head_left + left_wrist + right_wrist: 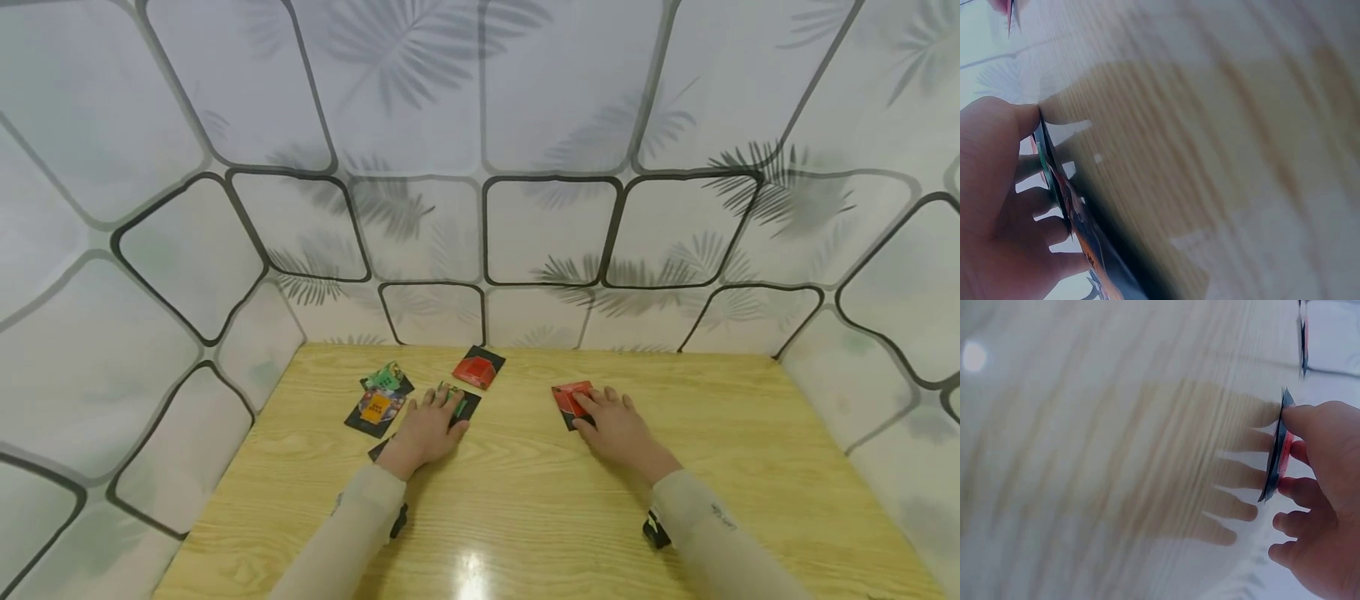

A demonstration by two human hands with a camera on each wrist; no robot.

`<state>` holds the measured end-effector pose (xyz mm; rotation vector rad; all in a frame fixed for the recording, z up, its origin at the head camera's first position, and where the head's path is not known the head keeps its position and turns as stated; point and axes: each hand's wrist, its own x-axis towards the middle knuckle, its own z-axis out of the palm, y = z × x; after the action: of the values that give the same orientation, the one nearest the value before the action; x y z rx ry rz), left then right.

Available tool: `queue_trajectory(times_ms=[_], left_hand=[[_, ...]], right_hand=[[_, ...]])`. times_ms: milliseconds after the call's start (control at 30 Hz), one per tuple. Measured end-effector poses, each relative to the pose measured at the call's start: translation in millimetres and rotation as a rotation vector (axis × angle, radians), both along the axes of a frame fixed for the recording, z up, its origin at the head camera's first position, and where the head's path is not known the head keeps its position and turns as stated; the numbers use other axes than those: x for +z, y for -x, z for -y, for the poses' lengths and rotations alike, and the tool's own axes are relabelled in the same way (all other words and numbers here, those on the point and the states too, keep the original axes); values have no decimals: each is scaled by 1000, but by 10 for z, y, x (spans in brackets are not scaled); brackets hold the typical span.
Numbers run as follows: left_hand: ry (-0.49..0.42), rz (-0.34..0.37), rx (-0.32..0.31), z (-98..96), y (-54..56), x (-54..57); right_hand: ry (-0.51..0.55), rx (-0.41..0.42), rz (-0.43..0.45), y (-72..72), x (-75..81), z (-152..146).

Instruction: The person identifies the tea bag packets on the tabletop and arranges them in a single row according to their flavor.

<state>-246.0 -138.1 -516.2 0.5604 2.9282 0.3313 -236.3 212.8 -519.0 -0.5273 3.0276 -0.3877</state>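
My left hand (429,432) lies with fingers spread over a black-and-green packet (470,403) on the wooden table; its thumb touches the edge in the left wrist view. My right hand (621,427) rests on a red-and-black packet (567,403), with thumb and index finger on it. The other fingers sit beside that packet in the right wrist view. Left of my left hand lie an orange-fronted packet (377,408) and a green one (385,379), overlapping. Another dark packet (380,448) is mostly hidden under my left wrist.
A second red-and-black packet (479,367) lies near the table's back edge, between my hands. Patterned white walls with leaf prints (551,233) close in the back and sides of the table (517,500). Dark wrist devices (656,531) show beneath both sleeves.
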Motion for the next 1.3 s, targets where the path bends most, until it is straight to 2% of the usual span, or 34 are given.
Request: queue_trajectory(times_ms=[133, 400, 600, 900, 1300], left_hand=[[7, 5, -1, 5, -3, -3], [-8, 6, 5, 5, -15, -15], [-9, -6, 0, 2, -6, -12], [5, 11, 3, 16, -7, -27], [-8, 2, 0, 11, 0, -41]], right_hand=[[20, -37, 26, 20, -8, -135], [15, -78, -17, 74, -27, -404], [19, -107, -11, 105, -42, -615], [-3, -104, -32, 174, -47, -919], [7, -145, 13, 200, -38, -1182]])
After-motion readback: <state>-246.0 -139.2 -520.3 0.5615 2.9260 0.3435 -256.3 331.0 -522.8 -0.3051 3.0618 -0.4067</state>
